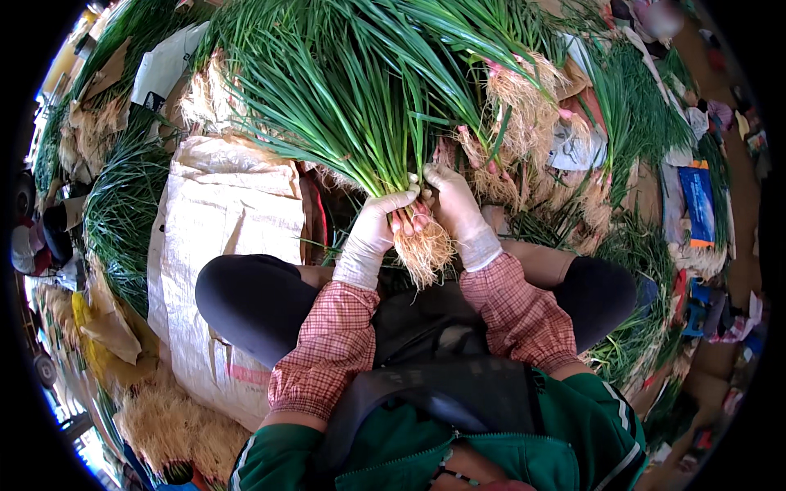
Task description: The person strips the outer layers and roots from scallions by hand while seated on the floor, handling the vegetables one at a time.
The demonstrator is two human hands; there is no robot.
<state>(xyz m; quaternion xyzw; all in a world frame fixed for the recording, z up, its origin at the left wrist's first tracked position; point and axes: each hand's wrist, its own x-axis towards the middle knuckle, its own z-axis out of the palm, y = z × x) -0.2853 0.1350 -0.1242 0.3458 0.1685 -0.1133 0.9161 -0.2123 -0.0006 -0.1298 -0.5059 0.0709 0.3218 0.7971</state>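
Observation:
A bunch of spring onions (422,245) is between my hands, its pinkish bulbs and pale stringy roots hanging toward me. Its long green leaves fan up and away to the far left. My left hand (373,227), in a whitish glove, wraps the stems just above the bulbs, thumb across the front. Closed against the right side of the same stems is my gloved right hand (458,209), thumb and fingers pinched together near the top of the bulbs. Some of its fingers are hidden behind the bunch. Checked sleeves cover both my forearms.
Heaped spring onions (311,74) lie just beyond my hands. More rooted bunches (524,106) are at the far right. A folded whitish woven sack (229,204) lies to my left, beside my bent knee. Another root pile (176,425) sits at the near left; a blue packet (700,204) is far right.

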